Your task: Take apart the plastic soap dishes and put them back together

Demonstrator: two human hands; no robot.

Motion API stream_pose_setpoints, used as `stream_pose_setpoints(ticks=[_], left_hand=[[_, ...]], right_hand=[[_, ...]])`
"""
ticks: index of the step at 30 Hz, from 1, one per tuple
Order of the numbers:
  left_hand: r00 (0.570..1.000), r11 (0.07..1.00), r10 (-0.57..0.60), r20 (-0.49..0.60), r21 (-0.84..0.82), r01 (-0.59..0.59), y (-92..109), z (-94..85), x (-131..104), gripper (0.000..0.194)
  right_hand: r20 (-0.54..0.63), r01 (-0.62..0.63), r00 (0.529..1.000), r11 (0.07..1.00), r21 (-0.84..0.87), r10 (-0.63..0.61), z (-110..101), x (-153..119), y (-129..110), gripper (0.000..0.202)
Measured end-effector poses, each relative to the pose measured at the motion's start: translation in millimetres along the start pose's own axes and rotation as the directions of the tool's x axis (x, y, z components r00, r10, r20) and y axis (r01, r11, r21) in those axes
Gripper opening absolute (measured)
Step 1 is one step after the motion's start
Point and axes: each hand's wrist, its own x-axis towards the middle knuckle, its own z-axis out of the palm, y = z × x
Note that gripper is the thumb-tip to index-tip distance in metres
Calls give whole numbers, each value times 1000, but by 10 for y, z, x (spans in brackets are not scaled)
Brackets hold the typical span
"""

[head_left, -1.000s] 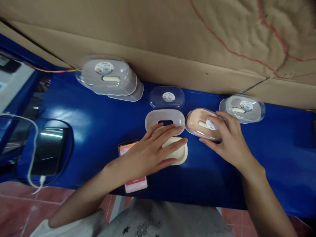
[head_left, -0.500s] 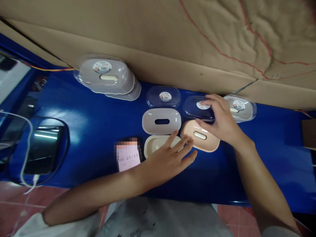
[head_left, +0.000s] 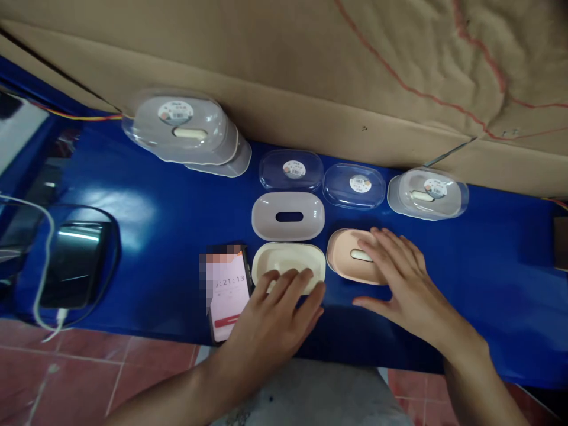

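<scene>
Peach and oval, a pale insert (head_left: 357, 254) in its top, the box (head_left: 345, 267) sits just right of the cream tray (head_left: 284, 254); the right hand (head_left: 406, 287) lies over its right end, grip spread, thumb well apart from fingers; the left hand (head_left: 281, 313) curls over the tray's near edge, though whether its grip is closed I cannot tell; the surface (head_left: 164, 278) is glossy blue; brown cardboard (head_left: 213, 71) stands behind, red tiles (head_left: 89, 352) below.
</scene>
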Motion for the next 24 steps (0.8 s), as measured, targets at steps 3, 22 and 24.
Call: stream_pose_setpoints(ticks=[3,22,24], left_hand=[[991,987,-129,-26,-104,126,79,-3,-50,27],[934,398,-277,227,-857,326,487,199,96,111],[940,477,-284,190,-822,310,509,258,75,113]], right_hand=[[-55,-46,997,999,17,47,85,-149,-1,66],[-73,27,997,742,670,31,94,-430,137,65],[-69,16,997,749,663,39,30,-446,192,66]])
